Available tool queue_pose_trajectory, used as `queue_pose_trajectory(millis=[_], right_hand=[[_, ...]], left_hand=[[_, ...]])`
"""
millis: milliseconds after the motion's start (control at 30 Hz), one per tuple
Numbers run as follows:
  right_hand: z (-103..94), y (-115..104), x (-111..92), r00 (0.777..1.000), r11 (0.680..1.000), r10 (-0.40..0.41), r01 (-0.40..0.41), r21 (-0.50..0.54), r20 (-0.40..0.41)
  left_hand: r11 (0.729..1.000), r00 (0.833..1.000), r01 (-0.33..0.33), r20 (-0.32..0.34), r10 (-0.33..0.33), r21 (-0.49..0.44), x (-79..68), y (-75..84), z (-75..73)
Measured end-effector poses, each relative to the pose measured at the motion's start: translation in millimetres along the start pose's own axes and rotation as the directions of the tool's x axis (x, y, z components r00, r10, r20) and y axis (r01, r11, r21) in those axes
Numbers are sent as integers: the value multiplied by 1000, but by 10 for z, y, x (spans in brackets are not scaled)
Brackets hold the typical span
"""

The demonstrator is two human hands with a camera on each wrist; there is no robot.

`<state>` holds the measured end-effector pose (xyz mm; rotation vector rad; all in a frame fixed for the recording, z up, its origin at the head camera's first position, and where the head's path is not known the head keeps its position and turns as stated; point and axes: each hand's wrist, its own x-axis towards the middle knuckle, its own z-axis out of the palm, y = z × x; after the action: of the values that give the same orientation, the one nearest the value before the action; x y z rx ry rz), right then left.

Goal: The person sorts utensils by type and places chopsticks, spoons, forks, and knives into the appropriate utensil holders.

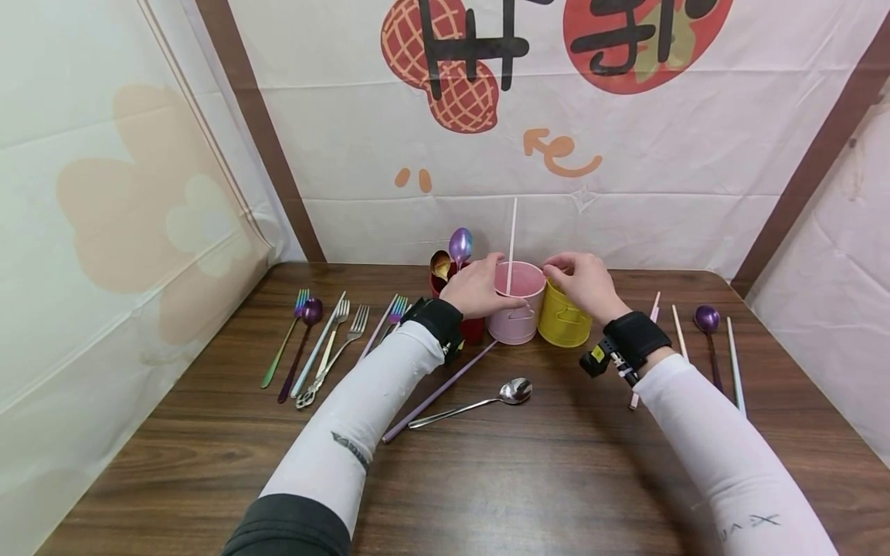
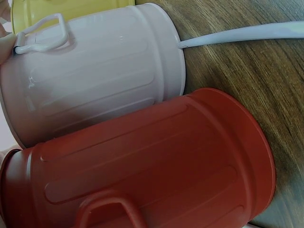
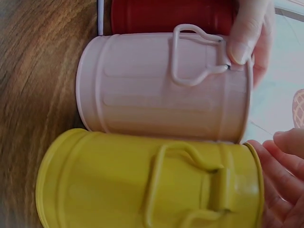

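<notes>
My left hand [image 1: 476,287] grips the pink bucket [image 1: 514,324] by its rim, thumb on the front wall beside the folded handle. A thin white stick [image 1: 512,239] stands up out of that bucket. Against its right side is the yellow bucket [image 1: 563,318], where my right hand [image 1: 582,279] is at the top. In the right wrist view the fingers [image 3: 280,173] of that hand are loosely bent, their tips right at the yellow rim. To the left, partly behind my left hand, is a red bucket [image 2: 142,166] with a purple-blue spoon [image 1: 460,245] and a gold spoon [image 1: 440,264].
On the wooden table [image 1: 556,471] lie a silver spoon [image 1: 514,391] and a lavender stick [image 1: 441,391], its tip near the pink bucket's base. Several forks [image 1: 358,320], a dark purple spoon [image 1: 311,312] and sticks lie left. Another purple spoon [image 1: 707,319] lies among sticks right.
</notes>
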<state>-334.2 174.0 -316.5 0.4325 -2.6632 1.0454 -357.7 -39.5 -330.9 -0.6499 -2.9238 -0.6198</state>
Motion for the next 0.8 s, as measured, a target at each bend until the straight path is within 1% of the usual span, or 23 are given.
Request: queue_pose_trajectory(millis=[167, 300, 400, 600, 733, 800], right_hand=[[-128, 16, -26, 999, 1000, -13, 13, -9, -34], [-284, 41, -51, 996, 999, -47, 45, -28, -77], [-416, 83, -84, 993, 998, -58, 53, -42, -107], [-649, 257, -214, 991, 995, -19, 5, -101, -133], [-745, 444, -335, 994, 984, 25, -43, -170, -111], [-765, 558, -394, 994, 972, 73, -89, -219, -79]], left_hand=[[1000, 1000, 8, 3, -8, -1, 3, 4, 4], [1000, 1000, 13, 1, -13, 8, 2, 5, 4], [1000, 1000, 12, -2, -12, 6, 0, 1, 1], [1000, 1000, 15, -4, -15, -2, 6, -16, 7], [1000, 1000, 6, -7, -6, 6, 21, -20, 16], [1000, 1000, 3, -7, -3, 8, 28, -17, 20]])
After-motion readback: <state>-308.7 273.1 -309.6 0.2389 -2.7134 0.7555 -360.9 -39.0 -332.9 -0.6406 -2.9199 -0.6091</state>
